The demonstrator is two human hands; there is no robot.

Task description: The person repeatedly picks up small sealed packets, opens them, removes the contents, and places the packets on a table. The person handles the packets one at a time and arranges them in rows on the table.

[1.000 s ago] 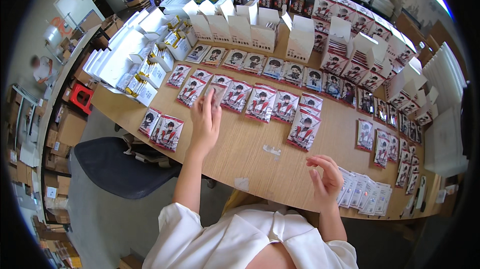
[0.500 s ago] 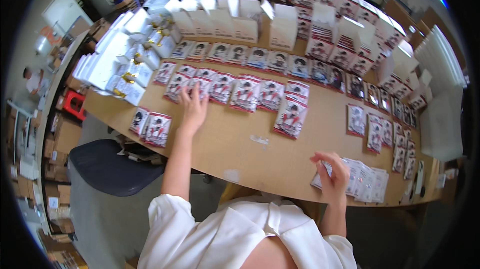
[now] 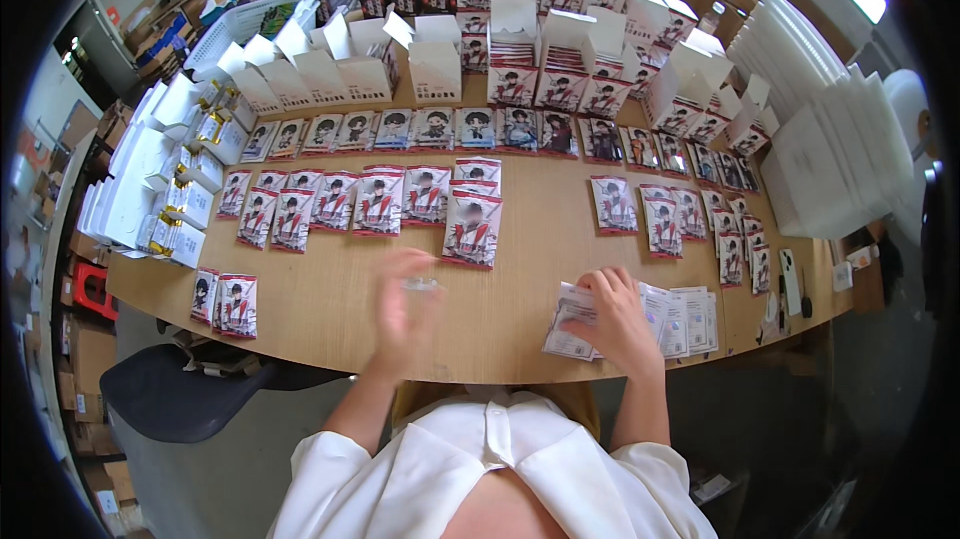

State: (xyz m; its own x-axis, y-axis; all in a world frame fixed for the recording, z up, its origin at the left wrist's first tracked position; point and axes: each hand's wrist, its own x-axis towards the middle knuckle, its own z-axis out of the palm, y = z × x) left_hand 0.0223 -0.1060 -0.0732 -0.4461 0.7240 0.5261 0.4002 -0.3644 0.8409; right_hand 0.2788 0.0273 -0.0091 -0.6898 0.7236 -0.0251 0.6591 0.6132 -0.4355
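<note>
The paper slips [image 3: 640,319] lay in a fanned pile near the front edge of the tabletop [image 3: 540,239], toward its right end, and the right hand [image 3: 612,317] rested on the pile's left part with its fingers curled onto the top sheets.

At the far left, white flat boxes [image 3: 150,189] stood stacked along the tabletop's end, with gold-trimmed packs among them. Just inward, two card packs [image 3: 226,301] lay side by side by the front-left corner. A dark chair [image 3: 175,404] stood below that corner.

The left hand [image 3: 405,301] hovered over the bare wood in front of the middle rows; it was blurred, fingers spread and loose, and whether it held anything could not be told.

Beyond it, rows of red-and-white card packs [image 3: 375,201] ran across the middle of the tabletop, one small stack [image 3: 472,229] lying nearest the left hand. Behind them open white cartons [image 3: 350,64] stood in a line.

Further right, more card packs [image 3: 665,214] lay in short columns, and a tall stack of white trays [image 3: 830,159] stood at the right end.
</note>
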